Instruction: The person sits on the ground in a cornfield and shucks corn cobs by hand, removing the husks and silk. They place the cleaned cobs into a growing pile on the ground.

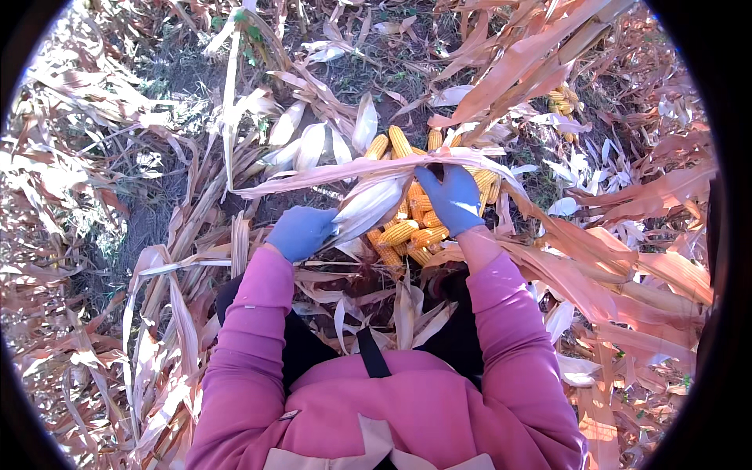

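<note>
Corn cobs (399, 233) lie heaped outdoors on ground (149, 223) strewn with dry husks (311, 146).

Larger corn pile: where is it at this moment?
In the head view, the corn pile lies just right of centre, partly hidden by the right hand, right of the left hand.

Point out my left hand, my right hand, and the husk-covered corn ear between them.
Left hand (302, 233), head view: back of glove.
Right hand (454, 200), head view: back of glove.
Husk-covered corn ear (370, 207), head view: middle of husk.
</note>
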A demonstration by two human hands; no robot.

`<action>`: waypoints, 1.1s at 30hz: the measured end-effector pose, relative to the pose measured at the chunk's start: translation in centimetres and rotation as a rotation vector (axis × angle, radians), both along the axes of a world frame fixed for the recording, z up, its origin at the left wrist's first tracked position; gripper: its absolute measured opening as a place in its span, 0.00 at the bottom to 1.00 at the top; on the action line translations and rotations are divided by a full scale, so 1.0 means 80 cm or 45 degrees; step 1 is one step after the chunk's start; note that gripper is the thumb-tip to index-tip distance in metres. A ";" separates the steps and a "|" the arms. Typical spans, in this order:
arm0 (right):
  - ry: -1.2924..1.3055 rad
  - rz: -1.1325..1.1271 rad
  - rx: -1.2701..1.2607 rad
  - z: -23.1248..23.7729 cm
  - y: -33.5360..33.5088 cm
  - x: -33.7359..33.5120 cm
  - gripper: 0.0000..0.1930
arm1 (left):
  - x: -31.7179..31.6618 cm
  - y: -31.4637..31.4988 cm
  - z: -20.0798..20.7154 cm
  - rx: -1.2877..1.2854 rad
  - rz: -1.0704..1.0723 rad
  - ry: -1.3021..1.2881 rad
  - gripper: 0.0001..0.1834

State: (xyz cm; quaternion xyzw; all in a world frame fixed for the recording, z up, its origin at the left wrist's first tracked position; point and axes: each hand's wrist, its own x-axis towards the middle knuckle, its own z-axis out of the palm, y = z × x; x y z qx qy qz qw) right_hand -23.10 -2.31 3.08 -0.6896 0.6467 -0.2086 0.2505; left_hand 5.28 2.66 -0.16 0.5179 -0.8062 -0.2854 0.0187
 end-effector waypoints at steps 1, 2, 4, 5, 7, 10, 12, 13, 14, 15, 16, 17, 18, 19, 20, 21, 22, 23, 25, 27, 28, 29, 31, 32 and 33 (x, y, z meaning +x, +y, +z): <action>0.083 0.062 0.257 0.010 0.004 -0.002 0.26 | 0.004 -0.005 -0.002 0.024 -0.008 -0.061 0.14; 0.266 0.257 0.464 0.007 0.008 0.001 0.26 | 0.009 -0.009 -0.004 0.049 -0.015 -0.121 0.14; 0.635 0.652 0.876 0.001 0.021 0.006 0.24 | 0.010 -0.007 -0.007 0.162 -0.083 -0.275 0.14; 0.424 0.700 0.814 -0.005 0.031 0.011 0.24 | 0.012 -0.004 -0.015 0.243 -0.161 -0.305 0.14; 0.002 0.775 0.682 -0.022 0.048 0.024 0.24 | 0.012 0.003 -0.030 0.404 -0.320 -0.363 0.14; -0.109 0.850 0.384 -0.042 0.055 0.038 0.26 | -0.004 0.021 -0.034 0.448 -0.476 -0.372 0.14; 0.015 0.990 0.598 -0.048 0.061 0.045 0.35 | -0.016 0.039 -0.027 0.398 -0.575 -0.281 0.12; 0.102 1.049 0.684 -0.051 0.067 0.049 0.37 | -0.019 0.044 -0.028 0.272 -0.574 -0.208 0.11; 0.190 1.108 0.771 -0.056 0.075 0.051 0.40 | -0.021 0.047 -0.031 0.145 -0.571 -0.135 0.10; 0.280 1.165 0.857 -0.059 0.079 0.052 0.42 | -0.022 0.050 -0.034 0.018 -0.567 -0.063 0.09; 0.231 1.105 0.937 -0.049 0.076 0.050 0.46 | -0.017 0.046 -0.040 -0.126 -0.572 0.033 0.06; 0.159 1.059 0.972 -0.044 0.073 0.047 0.46 | -0.018 0.039 -0.027 -0.189 -0.514 0.030 0.05; 0.087 1.012 1.006 -0.041 0.068 0.043 0.46 | -0.018 0.031 -0.014 -0.252 -0.456 0.028 0.04; 0.015 0.961 1.029 -0.038 0.062 0.042 0.45 | -0.018 0.021 0.002 -0.323 -0.402 0.021 0.03; -0.133 0.978 1.033 -0.044 0.059 0.041 0.46 | -0.017 0.011 0.007 -0.259 -0.352 -0.068 0.07; -0.177 0.848 1.002 -0.046 0.059 0.044 0.46 | -0.017 0.009 0.015 -0.492 -0.189 0.009 0.10; -0.223 0.720 0.960 -0.045 0.059 0.051 0.46 | -0.015 0.004 0.026 -0.729 -0.027 0.084 0.13; -0.270 0.591 0.918 -0.044 0.060 0.057 0.46 | -0.014 -0.002 0.033 -0.965 0.136 0.161 0.15; -0.498 0.310 0.675 -0.055 0.060 0.058 0.41 | -0.005 -0.018 0.019 -0.921 0.567 0.451 0.23; -0.969 0.125 0.700 -0.072 0.049 0.061 0.37 | -0.001 -0.029 0.004 -0.632 1.035 0.934 0.25; -1.011 0.104 0.723 -0.066 0.044 0.065 0.36 | -0.004 -0.027 0.006 -0.219 1.083 1.242 0.28; -1.052 0.089 0.745 -0.054 0.040 0.072 0.35 | -0.009 -0.025 0.002 -0.052 1.089 1.322 0.29; -1.088 0.131 0.721 -0.046 0.039 0.085 0.34 | -0.028 -0.025 -0.006 0.297 1.084 1.471 0.30; -1.083 0.188 0.675 -0.047 0.040 0.090 0.34 | -0.034 -0.028 -0.004 0.391 1.071 1.579 0.30; -1.077 0.244 0.628 -0.047 0.041 0.094 0.33 | -0.039 -0.031 -0.001 0.486 1.055 1.685 0.31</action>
